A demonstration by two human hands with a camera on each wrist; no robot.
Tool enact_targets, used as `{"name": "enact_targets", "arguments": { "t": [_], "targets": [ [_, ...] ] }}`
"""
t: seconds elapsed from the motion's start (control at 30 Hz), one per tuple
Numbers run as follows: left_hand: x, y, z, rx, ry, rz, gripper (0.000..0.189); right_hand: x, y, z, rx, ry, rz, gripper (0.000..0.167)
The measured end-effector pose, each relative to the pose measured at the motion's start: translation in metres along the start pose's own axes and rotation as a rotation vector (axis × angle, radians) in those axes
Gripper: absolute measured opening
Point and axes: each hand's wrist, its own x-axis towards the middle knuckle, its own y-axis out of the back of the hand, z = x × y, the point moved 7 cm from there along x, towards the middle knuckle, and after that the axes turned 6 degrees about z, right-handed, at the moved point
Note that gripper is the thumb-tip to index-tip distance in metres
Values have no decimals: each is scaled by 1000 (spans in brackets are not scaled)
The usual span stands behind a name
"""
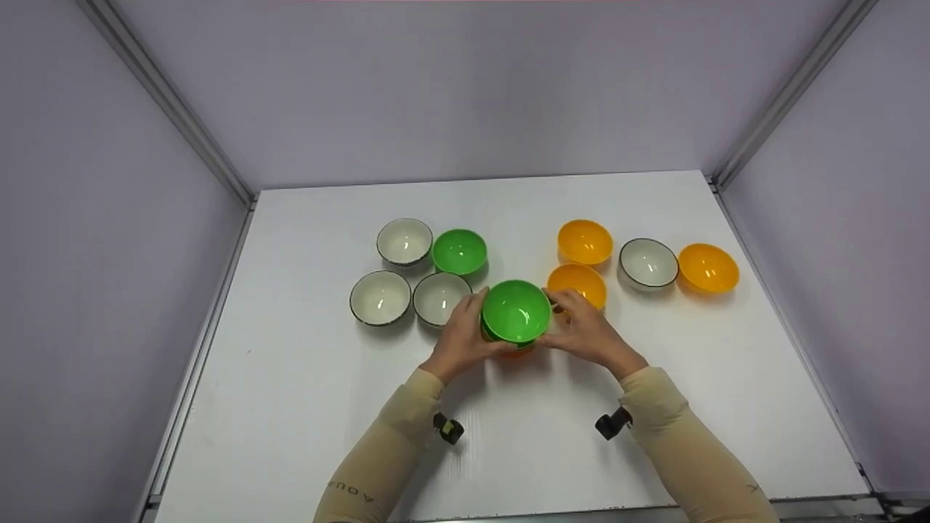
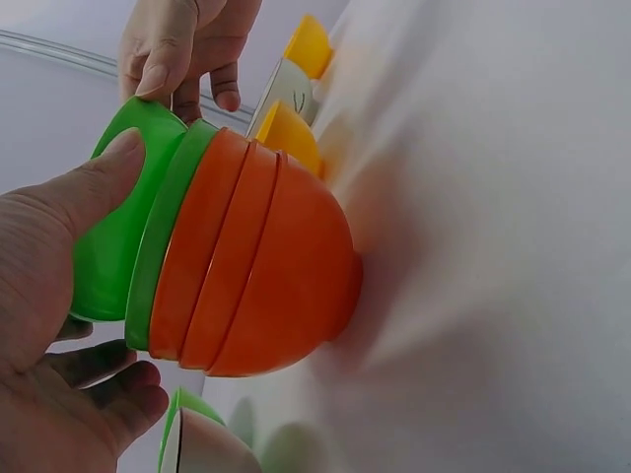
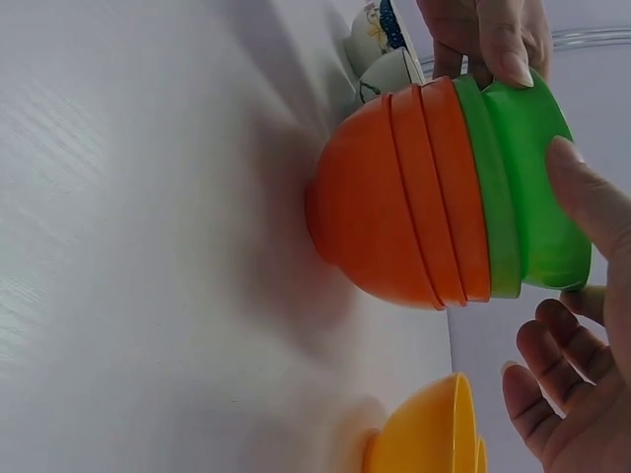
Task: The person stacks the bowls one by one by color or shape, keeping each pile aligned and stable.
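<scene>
My left hand (image 1: 463, 335) and right hand (image 1: 587, 335) grip a green bowl (image 1: 516, 312) from opposite sides, thumbs near its rim. That bowl sits partly inside a second green bowl (image 3: 489, 187), tilted a little against it. Under both, orange-red bowls (image 2: 286, 266) are nested in a stack that stands on the white table. In the left wrist view the left thumb (image 2: 108, 172) lies on the upper green bowl's outer wall. A yellow-orange bowl (image 1: 577, 287) stands right beside the right fingers, and a white bowl (image 1: 441, 299) is close to the left hand.
Left of the stack stand two more white bowls (image 1: 405, 242) (image 1: 381, 298) and a green bowl (image 1: 460, 252). To the right are a yellow-orange bowl (image 1: 585, 242), a white bowl (image 1: 649, 263) and another yellow-orange bowl (image 1: 708, 269). Grey walls enclose the white table (image 1: 290, 407) on three sides.
</scene>
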Motion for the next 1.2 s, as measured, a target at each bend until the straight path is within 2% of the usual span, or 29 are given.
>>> {"name": "enact_targets", "arguments": {
  "t": [0.3, 0.53, 0.93, 1.2],
  "targets": [
    [0, -5, -7, 5, 21, -6, 114, 2, -4, 4, 6, -25, -20, 92],
    [-1, -8, -10, 12, 9, -6, 114, 1, -7, 7, 2, -36, -37, 92],
    [-2, -10, -15, -5, 47, -48, 114, 0, -9, 5, -8, -16, -58, 94],
    [-2, -12, -16, -16, 35, -65, 114, 0, -12, 9, -7, -50, -74, 97]
  ]
}}
